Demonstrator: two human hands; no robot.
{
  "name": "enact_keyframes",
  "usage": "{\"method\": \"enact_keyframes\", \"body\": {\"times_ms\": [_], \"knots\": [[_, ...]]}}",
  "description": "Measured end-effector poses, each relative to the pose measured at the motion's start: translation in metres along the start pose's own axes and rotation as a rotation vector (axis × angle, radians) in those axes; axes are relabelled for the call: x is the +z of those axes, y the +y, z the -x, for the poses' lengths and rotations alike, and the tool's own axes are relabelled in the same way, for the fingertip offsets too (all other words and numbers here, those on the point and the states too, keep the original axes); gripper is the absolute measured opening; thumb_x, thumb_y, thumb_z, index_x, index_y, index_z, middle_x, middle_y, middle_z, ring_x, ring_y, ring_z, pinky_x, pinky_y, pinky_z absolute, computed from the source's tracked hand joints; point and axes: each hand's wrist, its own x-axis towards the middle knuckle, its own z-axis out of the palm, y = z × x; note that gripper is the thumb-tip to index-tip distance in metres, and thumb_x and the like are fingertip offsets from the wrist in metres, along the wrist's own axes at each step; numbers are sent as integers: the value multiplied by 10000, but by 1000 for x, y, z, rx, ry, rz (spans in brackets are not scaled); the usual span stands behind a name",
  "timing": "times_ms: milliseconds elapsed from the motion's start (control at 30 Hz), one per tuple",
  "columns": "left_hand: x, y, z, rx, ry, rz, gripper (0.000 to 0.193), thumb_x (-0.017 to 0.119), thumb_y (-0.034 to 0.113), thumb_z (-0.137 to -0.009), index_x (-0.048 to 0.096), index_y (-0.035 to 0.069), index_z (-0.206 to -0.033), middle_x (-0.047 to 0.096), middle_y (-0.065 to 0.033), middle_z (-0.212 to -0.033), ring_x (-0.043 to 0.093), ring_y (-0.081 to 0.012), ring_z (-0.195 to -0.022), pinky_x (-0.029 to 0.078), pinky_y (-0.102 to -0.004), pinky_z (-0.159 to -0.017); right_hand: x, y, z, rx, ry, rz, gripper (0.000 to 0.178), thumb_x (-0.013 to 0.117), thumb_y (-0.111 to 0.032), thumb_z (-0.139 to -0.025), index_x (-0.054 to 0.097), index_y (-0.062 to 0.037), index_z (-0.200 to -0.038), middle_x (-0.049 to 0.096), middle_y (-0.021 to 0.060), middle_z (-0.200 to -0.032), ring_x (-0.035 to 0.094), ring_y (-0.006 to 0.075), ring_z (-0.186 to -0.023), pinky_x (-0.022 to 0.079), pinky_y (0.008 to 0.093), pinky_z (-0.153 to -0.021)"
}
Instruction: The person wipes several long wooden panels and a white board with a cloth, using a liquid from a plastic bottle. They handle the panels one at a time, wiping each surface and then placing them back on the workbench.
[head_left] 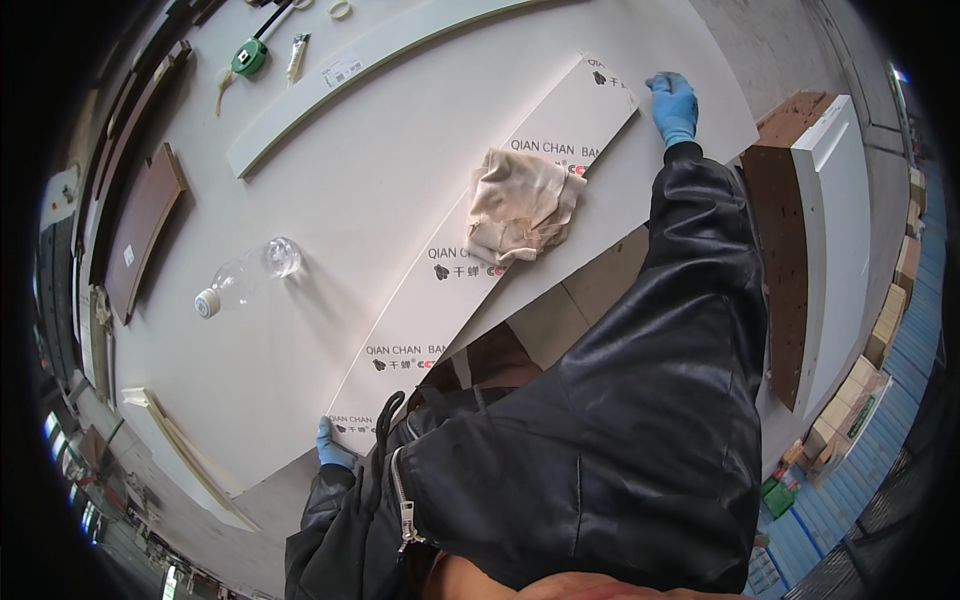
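Note:
A long white board point(400, 315) with rows of printed marks lies slantwise on the white table, along its near side. My left hand point(335, 445), in a blue glove, grips the board's near left end, its thumb along the edge and its other fingers mostly hidden. Beside the board's far right end is my right hand point(674, 108), also gloved in blue. Its fingers are curled closed, and whatever is in them, if anything, cannot be made out. A crumpled beige cloth point(522, 205) rests across the middle of the board, apart from both hands.
On the table point(330, 210) lie a clear plastic bottle point(250, 275), a long white strip point(330, 85), a green tape measure point(249, 57), a small tube point(297, 58) and a brown panel point(146, 232). Brown and white panels point(800, 250) stand right of my right arm.

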Motion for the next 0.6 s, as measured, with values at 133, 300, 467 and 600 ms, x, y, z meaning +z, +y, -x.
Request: {"method": "enact_keyframes", "body": {"times_ms": [133, 300, 467, 600], "knots": [[8, 2, 3, 61, 56, -56, 635, 733, 518, -926, 632, 80, -1375, 691, -132, -1333, 656, -371, -1185, 520, -571, -1047, 16, -35, -3, -257, -61, 74, 317, 670, -306, -984, 752, -51, -1152, 799, 118, -1024, 750, 275, -993, 562, 377, -930], [16, 1, 9, 119, 62, -144, 660, 738, 519, -920, 618, 77, -1394, 672, -142, -1366, 635, -379, -1225, 497, -575, -1076, 42, -83, -2, -337, -234, 186, 380, 691, -397, -951, 774, -62, -1110, 768, 150, -1111, 730, 305, -1051, 545, 415, -971], [12, -3, 7, 19, -50, 2, 672, 730, 516, -924, 606, 72, -1413, 665, -151, -1376, 625, -385, -1245, 483, -576, -1094, 47, -100, -16, -328, -361, 352, 385, 671, -436, -930, 777, -153, -1168, 740, 123, -1212, 689, 349, -1126, 530, 449, -1016], [10, -5, 2, 26, 61, 6, 680, 727, 520, -923, 601, 71, -1418, 659, -153, -1385, 623, -385, -1248, 485, -575, -1092, 58, -97, -19, -387, -286, 469, 338, 633, -387, -964, 766, -125, -1131, 744, 172, -1150, 704, 376, -1090, 543, 468, -990]]}}
